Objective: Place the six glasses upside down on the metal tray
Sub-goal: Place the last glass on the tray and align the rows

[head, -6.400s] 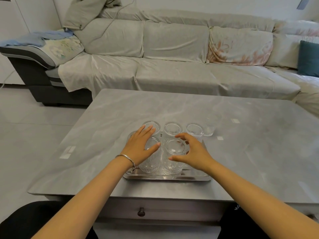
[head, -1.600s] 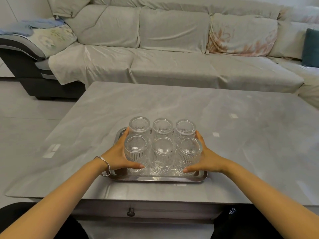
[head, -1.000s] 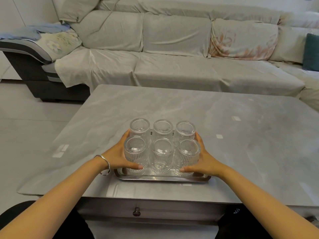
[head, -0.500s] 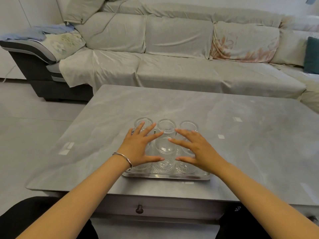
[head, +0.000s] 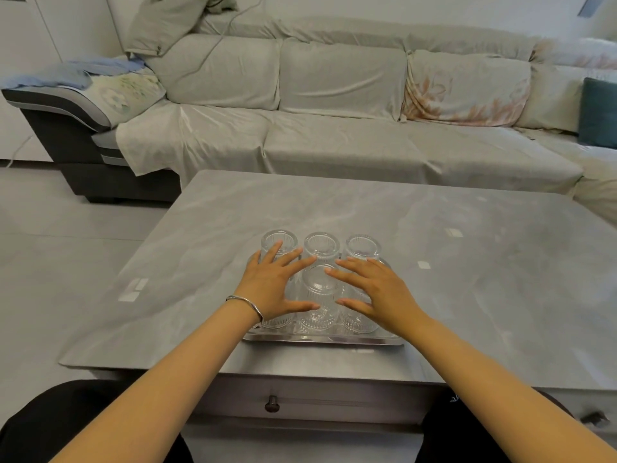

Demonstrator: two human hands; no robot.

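Several clear ribbed glasses stand upside down in two rows on the metal tray (head: 322,340) near the table's front edge. The back middle glass (head: 321,244) and the front middle glass (head: 319,295) show plainly. My left hand (head: 274,286) hovers flat, fingers spread, over the left glasses and hides most of the front left one. My right hand (head: 374,294) hovers the same way over the right glasses and covers the front right one. Neither hand holds anything.
The tray sits on a grey marble-look coffee table (head: 467,262) with a drawer knob (head: 272,403) in its front. A covered grey sofa (head: 334,105) runs along the far side, with a teal cushion (head: 599,111) at the right.
Earlier my hands pressed against the sides of the glass group on the tray. They have since lifted and now hover flat above the glasses, fingers spread.
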